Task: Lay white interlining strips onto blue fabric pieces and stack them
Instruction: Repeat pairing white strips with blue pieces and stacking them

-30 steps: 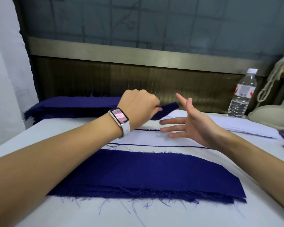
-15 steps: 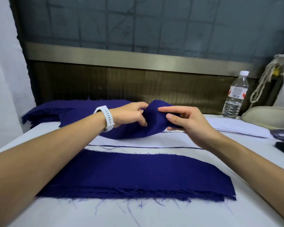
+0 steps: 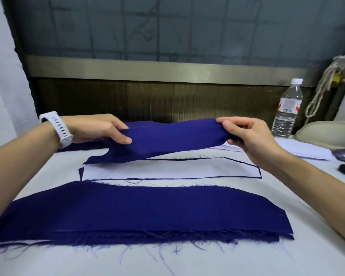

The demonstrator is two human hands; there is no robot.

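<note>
- A label (image 3: pixel 288 106) with red and white patches is seen on the clear water bottle (image 3: pixel 287 112) at the far right; its writing is too small to be read.
- No other writing can be made out.
- The left hand (image 3: pixel 100 128) is held palm down, and one end of a blue fabric piece (image 3: pixel 173 136) is pinched between its thumb and curled fingers. A white watch band (image 3: pixel 57 129) is worn on that wrist.
- The other end of the piece is gripped by the right hand (image 3: pixel 247 136), fingers curled over the top edge and thumb beneath.
- The piece is held stretched between both hands above the table (image 3: pixel 187 261), its lower left corner drooping onto the surface.
- Just below it, a white interlining strip (image 3: pixel 167 168) is laid flat on a blue piece, of which only a thin dark border is shown.
- Nearer the person, a stack of blue pieces (image 3: pixel 137 212) with frayed edges is spread across the table.
- More blue fabric (image 3: pixel 82 146) is partly hidden behind the left hand.
- A pile of white strips (image 3: pixel 299 148) is partly covered by the right hand.
- A knotted rope (image 3: pixel 325 84), a beige rounded object (image 3: pixel 327 132) and two dark objects are found at the right edge.
</note>
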